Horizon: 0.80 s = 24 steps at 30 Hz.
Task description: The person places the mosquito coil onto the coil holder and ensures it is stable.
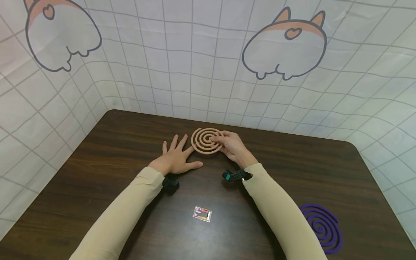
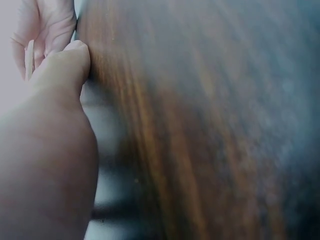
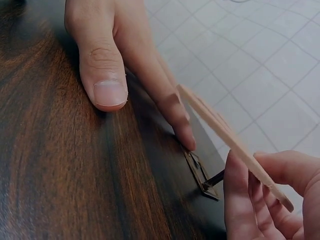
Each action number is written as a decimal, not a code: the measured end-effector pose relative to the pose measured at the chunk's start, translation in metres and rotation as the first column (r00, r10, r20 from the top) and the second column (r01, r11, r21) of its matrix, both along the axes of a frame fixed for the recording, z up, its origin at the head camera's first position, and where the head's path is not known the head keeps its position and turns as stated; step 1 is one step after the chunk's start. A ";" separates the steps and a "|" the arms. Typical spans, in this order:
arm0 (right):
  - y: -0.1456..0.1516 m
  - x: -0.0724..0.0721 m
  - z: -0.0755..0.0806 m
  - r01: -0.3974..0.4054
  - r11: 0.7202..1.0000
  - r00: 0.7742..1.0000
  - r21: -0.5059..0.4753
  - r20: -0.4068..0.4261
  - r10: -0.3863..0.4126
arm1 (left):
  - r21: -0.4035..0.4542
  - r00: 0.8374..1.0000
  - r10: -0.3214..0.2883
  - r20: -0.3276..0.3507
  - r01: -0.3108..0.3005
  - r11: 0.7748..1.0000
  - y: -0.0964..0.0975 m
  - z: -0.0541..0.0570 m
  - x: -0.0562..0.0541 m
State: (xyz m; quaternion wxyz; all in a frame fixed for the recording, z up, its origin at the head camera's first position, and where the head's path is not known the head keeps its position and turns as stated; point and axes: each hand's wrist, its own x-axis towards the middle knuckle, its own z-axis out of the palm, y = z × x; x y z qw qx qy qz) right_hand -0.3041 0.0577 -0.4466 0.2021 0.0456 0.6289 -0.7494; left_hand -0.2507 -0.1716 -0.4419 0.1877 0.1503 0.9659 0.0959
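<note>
While the spread left hand touched the stand, the right hand pinched the coil just above it; probably light, stiff and brittle, the coil seemed best held across several rings.

Over my remote feed I saw a plain, pale beige fabric left sleeve between seven and eight o'clock in the head view, and a matching right sleeve between four and five. A chunky black wristband showed at seven; at five, a black, hole-pierced strap bore a teal patch toward its nine-o'clock end.
</note>
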 end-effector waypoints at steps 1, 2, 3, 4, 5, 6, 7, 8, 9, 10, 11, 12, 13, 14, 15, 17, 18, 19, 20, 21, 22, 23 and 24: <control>0.000 0.000 0.000 0.001 1.000 1.000 0.002 0.001 -0.001 | 0.000 1.000 -0.001 0.000 0.001 1.000 0.000 0.000 0.000; 0.000 0.000 0.000 0.001 1.000 1.000 0.003 0.002 -0.001 | 0.001 1.000 -0.001 -0.001 0.001 1.000 0.000 0.000 0.000; 0.000 0.000 0.000 0.000 1.000 1.000 0.005 0.002 0.000 | 0.003 1.000 -0.001 0.000 0.001 1.000 0.000 0.000 0.000; 0.000 0.001 0.000 -0.002 1.000 1.000 0.008 0.000 0.002 | 0.004 1.000 -0.001 0.001 0.001 1.000 0.000 0.000 0.000; 0.000 0.001 0.000 -0.005 1.000 1.000 0.011 -0.004 0.005 | 0.006 1.000 -0.001 0.001 0.001 1.000 0.000 0.001 0.000; 0.001 0.001 0.000 -0.008 1.000 1.000 0.013 -0.008 0.008 | 0.007 1.000 -0.001 0.003 0.001 1.000 0.000 0.001 0.000; 0.001 0.001 0.000 -0.011 1.000 1.000 0.014 -0.012 0.011 | 0.008 1.000 -0.001 0.005 0.001 1.000 0.000 0.002 0.000; 0.000 0.001 0.000 -0.015 1.000 1.000 0.013 -0.015 0.015 | 0.006 1.000 -0.001 0.006 0.001 1.000 0.000 0.002 0.000; 0.000 0.001 0.000 -0.019 1.000 1.000 0.013 -0.018 0.019 | 0.005 1.000 -0.001 0.007 0.001 1.000 0.000 0.002 0.000; 0.000 0.001 0.000 -0.021 1.000 1.000 0.013 -0.021 0.021 | 0.003 1.000 -0.002 0.008 0.002 1.000 0.000 0.002 0.000; 0.000 0.001 0.000 -0.023 1.000 0.999 0.012 -0.024 0.023 | 0.001 1.000 -0.003 0.009 0.003 1.000 0.000 0.002 0.000; 0.000 0.001 0.000 -0.023 1.000 0.999 0.011 -0.025 0.023 | -0.001 1.000 -0.003 0.010 0.003 1.000 0.000 0.002 0.000; 0.000 0.002 -0.001 -0.022 1.000 0.999 0.011 -0.026 0.023 | -0.003 1.000 -0.004 0.009 0.004 1.000 0.001 0.002 0.000; -0.001 0.002 -0.001 -0.022 1.000 0.999 0.011 -0.027 0.022 | -0.004 1.000 -0.004 0.009 0.004 1.000 0.001 0.002 0.000; -0.001 0.002 -0.001 -0.021 1.000 0.999 0.012 -0.028 0.021 | -0.004 1.000 -0.003 0.009 0.003 1.000 0.001 0.002 0.001; -0.001 0.002 -0.001 -0.016 1.000 1.000 0.011 -0.027 0.017 | -0.005 1.000 -0.002 0.008 0.002 1.000 0.001 0.001 0.001; -0.001 0.002 -0.001 -0.015 1.000 1.000 0.012 -0.026 0.015 | -0.004 1.000 -0.001 0.008 0.001 1.000 0.001 0.001 0.001; -0.001 0.002 -0.001 -0.014 1.000 1.000 0.013 -0.025 0.014 | -0.004 1.000 -0.001 0.008 0.001 1.000 0.001 0.000 0.001; -0.001 0.002 0.000 -0.012 1.000 1.000 0.015 -0.024 0.012 | -0.005 1.000 -0.001 0.010 0.001 1.000 0.001 0.000 0.001; -0.001 0.002 0.000 -0.011 1.000 1.000 0.018 -0.023 0.011 | -0.005 1.000 -0.001 0.011 0.001 1.000 0.001 0.000 0.000; -0.001 0.002 0.000 -0.010 1.000 1.000 0.020 -0.023 0.010 | -0.005 1.000 -0.001 0.014 0.001 1.000 0.001 0.000 0.001; -0.001 0.002 0.000 -0.009 1.000 1.000 0.022 -0.022 0.009 | -0.004 1.000 -0.001 0.016 0.001 1.000 0.001 0.001 0.001; -0.001 0.002 0.001 -0.008 1.000 1.000 0.025 -0.023 0.008 | -0.004 1.000 -0.001 0.018 0.001 1.000 0.001 0.001 0.001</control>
